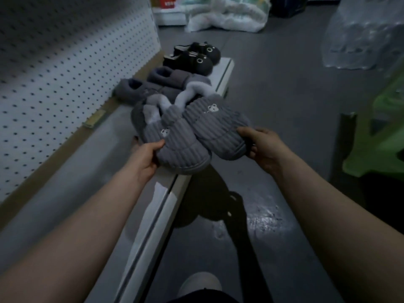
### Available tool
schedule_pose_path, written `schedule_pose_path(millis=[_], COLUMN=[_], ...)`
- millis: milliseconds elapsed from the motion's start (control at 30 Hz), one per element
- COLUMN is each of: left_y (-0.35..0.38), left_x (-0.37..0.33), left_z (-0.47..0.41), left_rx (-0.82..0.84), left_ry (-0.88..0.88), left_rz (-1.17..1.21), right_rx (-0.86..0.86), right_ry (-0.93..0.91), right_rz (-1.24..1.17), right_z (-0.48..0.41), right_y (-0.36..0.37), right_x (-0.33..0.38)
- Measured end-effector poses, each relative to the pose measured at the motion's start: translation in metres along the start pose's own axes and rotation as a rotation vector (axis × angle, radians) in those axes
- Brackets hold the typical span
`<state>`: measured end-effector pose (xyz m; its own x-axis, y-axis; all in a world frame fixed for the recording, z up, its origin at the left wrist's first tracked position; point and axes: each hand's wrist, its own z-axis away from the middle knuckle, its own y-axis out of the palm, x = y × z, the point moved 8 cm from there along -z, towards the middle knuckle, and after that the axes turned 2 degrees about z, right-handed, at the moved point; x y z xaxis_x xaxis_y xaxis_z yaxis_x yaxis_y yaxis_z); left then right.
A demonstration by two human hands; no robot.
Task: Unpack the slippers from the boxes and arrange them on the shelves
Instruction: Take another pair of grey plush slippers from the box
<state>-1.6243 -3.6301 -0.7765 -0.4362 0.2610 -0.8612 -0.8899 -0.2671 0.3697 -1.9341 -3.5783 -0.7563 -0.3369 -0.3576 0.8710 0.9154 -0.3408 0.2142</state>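
Observation:
Two grey ribbed slippers with fluffy collars and small bear marks are at the front edge of a low white shelf (91, 162). My left hand (146, 159) grips the toe of the left slipper (175, 147). My right hand (262, 147) grips the toe of the right slipper (216, 127), which overhangs the shelf edge. Behind them on the shelf lie a pair of plain grey slippers (153, 86) and, further back, a pair of black slippers (194, 59) with round eyes.
A white pegboard wall (65, 62) backs the shelf on the left. Dark grey floor (284, 95) runs to the right. A green plastic stool (380, 141) stands at right, clear plastic wrap (363, 36) beyond it, and white packaging (227, 16) at the far end.

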Motion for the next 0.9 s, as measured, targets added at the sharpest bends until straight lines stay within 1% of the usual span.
schedule_pose_path(millis=[100, 233, 300, 333, 400, 467, 533, 567, 633, 667, 700, 733, 800, 900], left_y=[-0.057, -0.112, -0.144, -0.165, -0.211, -0.237, -0.225, -0.216, -0.198, -0.187, -0.177, -0.169, -0.145, -0.09], left_x=[-0.014, -0.041, -0.045, -0.044, -0.038, -0.034, -0.041, -0.048, -0.066, -0.077, -0.087, -0.094, -0.104, -0.115], left_z=[-0.012, -0.015, -0.015, -0.02, -0.039, -0.053, -0.037, -0.025, -0.01, -0.002, 0.004, 0.01, 0.022, 0.034], left_rx=[-0.103, -0.092, -0.145, -0.197, -0.283, -0.351, -0.459, -0.548, -0.659, -0.694, -0.723, -0.753, -0.732, -0.607], left_ry=[0.061, 0.158, 0.106, 0.072, 0.022, -0.001, 0.003, 0.028, 0.171, 0.249, 0.292, 0.319, 0.388, 0.567], left_rz=[0.018, 0.018, 0.069, 0.077, 0.064, 0.028, -0.08, -0.157, -0.315, -0.453, -0.606, -0.707, -0.758, -0.816], right_rx=[0.076, 0.195, 0.245, 0.256, 0.236, 0.248, 0.293, 0.316, 0.338, 0.342, 0.342, 0.338, 0.33, 0.316], right_ry=[0.049, 0.099, 0.092, 0.069, -0.021, -0.089, -0.097, -0.099, -0.096, -0.102, -0.11, -0.12, -0.14, -0.19], right_rz=[0.076, 0.174, 0.233, 0.26, 0.35, 0.449, 0.527, 0.552, 0.554, 0.545, 0.534, 0.527, 0.514, 0.503], right_z=[-0.005, -0.011, -0.014, -0.016, -0.023, -0.025, -0.026, -0.027, -0.029, -0.029, -0.03, -0.031, -0.033, -0.03], right_y=[0.047, 0.112, 0.146, 0.161, 0.182, 0.196, 0.203, 0.205, 0.203, 0.201, 0.198, 0.194, 0.185, 0.17], right_x=[-0.01, -0.018, -0.02, -0.022, -0.022, -0.022, -0.028, -0.031, -0.036, -0.036, -0.036, -0.034, -0.028, -0.016])
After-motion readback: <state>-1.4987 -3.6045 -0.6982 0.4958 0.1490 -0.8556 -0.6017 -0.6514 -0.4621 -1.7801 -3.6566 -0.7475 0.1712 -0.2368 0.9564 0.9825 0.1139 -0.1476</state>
